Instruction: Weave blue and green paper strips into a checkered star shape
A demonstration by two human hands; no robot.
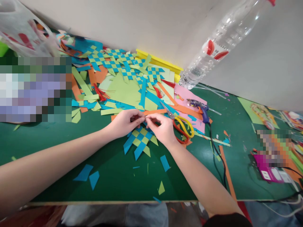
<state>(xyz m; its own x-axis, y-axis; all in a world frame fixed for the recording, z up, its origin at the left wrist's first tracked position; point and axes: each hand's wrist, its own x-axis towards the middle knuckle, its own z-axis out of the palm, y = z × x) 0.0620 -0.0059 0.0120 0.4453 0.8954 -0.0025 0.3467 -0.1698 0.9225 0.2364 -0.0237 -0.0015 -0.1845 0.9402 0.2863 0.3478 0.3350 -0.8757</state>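
Note:
My left hand (129,123) and my right hand (162,127) meet fingertip to fingertip, both pinched closed. Whatever is between the fingers is too small to make out. Just below them a blue and green woven paper fish (141,137) lies on the table, its far part hidden under my fingers. Scissors (182,126) with a yellow and a red handle rest beside my right hand, blades pointing away. An orange paper strip (155,111) runs behind my fingertips.
Several finished woven fish (129,74), paper strips and red tassels (101,93) pile up behind. A blue glue gun (205,114) with a black cord lies right, near a plastic bottle (210,52). Paper scraps (165,163) dot the green table (113,179).

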